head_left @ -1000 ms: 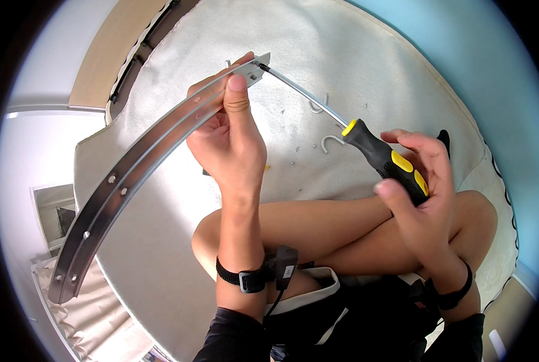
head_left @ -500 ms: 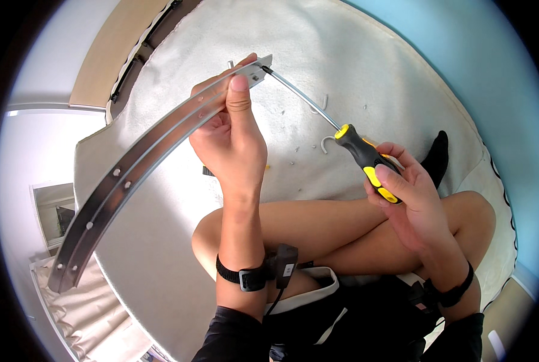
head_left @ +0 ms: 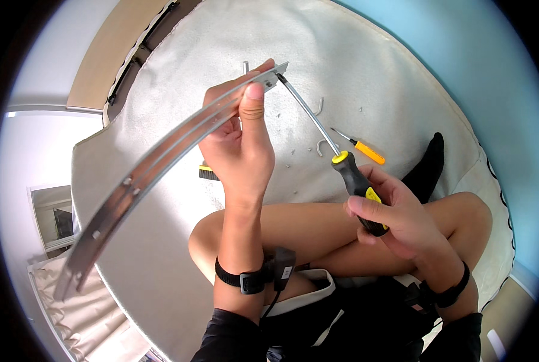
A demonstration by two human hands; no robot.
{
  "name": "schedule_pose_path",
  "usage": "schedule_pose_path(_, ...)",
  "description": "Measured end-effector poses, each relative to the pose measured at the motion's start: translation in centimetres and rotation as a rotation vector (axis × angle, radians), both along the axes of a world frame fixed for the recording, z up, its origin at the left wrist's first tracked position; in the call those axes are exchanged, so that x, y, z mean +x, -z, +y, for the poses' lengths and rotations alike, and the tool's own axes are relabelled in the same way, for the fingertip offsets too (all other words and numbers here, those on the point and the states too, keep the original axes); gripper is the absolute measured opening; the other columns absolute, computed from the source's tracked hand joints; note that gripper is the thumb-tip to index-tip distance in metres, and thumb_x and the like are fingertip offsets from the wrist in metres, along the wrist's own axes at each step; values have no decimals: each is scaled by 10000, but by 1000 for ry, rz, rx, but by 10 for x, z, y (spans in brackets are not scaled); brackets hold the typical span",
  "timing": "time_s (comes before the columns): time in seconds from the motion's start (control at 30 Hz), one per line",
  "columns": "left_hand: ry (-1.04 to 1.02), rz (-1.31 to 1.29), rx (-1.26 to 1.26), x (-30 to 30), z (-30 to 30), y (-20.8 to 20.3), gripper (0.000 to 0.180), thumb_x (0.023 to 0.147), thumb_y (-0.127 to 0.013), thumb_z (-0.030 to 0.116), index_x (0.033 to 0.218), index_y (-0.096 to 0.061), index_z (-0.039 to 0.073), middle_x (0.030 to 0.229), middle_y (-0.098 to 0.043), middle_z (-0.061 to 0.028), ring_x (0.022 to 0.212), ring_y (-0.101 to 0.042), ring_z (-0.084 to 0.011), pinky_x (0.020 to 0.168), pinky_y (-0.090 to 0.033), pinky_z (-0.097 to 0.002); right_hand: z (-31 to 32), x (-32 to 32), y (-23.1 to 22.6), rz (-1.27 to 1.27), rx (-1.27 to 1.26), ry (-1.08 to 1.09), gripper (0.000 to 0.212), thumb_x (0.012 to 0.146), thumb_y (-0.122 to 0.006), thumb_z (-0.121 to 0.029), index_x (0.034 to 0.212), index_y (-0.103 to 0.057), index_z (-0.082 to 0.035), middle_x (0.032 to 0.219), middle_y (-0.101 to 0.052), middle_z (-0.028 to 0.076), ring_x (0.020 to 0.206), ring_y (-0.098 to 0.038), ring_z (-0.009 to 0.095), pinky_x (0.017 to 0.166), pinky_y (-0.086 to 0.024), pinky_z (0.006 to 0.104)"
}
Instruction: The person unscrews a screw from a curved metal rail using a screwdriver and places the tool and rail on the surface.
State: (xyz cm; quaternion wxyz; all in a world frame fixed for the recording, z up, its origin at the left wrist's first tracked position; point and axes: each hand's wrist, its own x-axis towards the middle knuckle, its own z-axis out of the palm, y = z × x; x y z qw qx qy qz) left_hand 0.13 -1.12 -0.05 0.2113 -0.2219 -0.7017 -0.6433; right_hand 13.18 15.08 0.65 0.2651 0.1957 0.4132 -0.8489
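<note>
A long metal rail with holes along it [head_left: 152, 166] slants from the lower left up to the middle. Close to its upper end, my left hand [head_left: 239, 139] is closed round it, thumb pressed on the near face. My right hand [head_left: 396, 208] grips the black and yellow handle of a large screwdriver [head_left: 310, 111]. The screwdriver's tip meets the rail's upper end, next to a hole. A short metal rod [head_left: 245, 67] sticks up behind my left fingers; what it belongs to is hidden.
I sit cross-legged on a white padded surface [head_left: 161, 223]. A small orange screwdriver [head_left: 369, 152], two metal hooks [head_left: 320, 146] and several small bits lie beyond my legs. A yellow brush with black bristles [head_left: 208, 173] is beside my left wrist. A blue wall [head_left: 462, 66] rises at right.
My left hand and the rail have shifted slightly right, the rail turning more edge-on. My right hand has moved lower and a little left, making the screwdriver steeper and uncovering the orange one.
</note>
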Motion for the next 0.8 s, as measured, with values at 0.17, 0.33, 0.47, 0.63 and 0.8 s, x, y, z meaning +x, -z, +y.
schedule_pose_path(0.17, -37, -5, -53, 1, 1, 1, 196, 911, -540, 176, 921, -615, -4, 966, -651, -118, 721, -498, -52, 703, -400, -181, 2, -3, -6, -111, -243, 61, 328, 946, -418, -322, 961, -517, -10, 828, -554, 77, 647, -538, 125, 458, -398, 211)
schedule_pose_path(0.33, 23, 14, 9, -1, 0, 0, 171, 901, -550, 153, 912, -607, -7, 933, -655, -138, 689, -495, -51, 675, -398, -179, 1, 0, 1, -34, -191, -20, 325, 932, -458, -334, 981, -510, -17, 845, -568, 86, 668, -577, 125, 519, -474, 229)
schedule_pose_path(0.47, 90, 16, 38, 1, 3, -3, 119, 889, -556, 98, 888, -597, -13, 936, -655, -160, 597, -465, -32, 559, -387, -163, 1, 2, 3, 64, -41, -74, 305, 903, -527, -307, 998, -489, -19, 786, -568, 92, 631, -574, 125, 524, -481, 233)
schedule_pose_path(0.63, 75, 64, -40, -1, 2, 2, 131, 889, -560, 113, 890, -604, -10, 926, -651, -133, 626, -455, -43, 573, -376, -175, 3, 2, 0, 20, -140, -12, 296, 937, -442, -293, 1031, -482, -16, 778, -558, 113, 620, -546, 147, 524, -448, 255)
schedule_pose_path(0.8, 56, 44, -43, 0, 1, 2, 167, 899, -559, 151, 930, -626, 1, 909, -637, -68, 613, -374, -30, 533, -305, -175, 0, 1, 2, 76, -213, -48, 298, 958, -384, -288, 1038, -492, -21, 822, -541, 74, 648, -554, 162, 545, -457, 272)
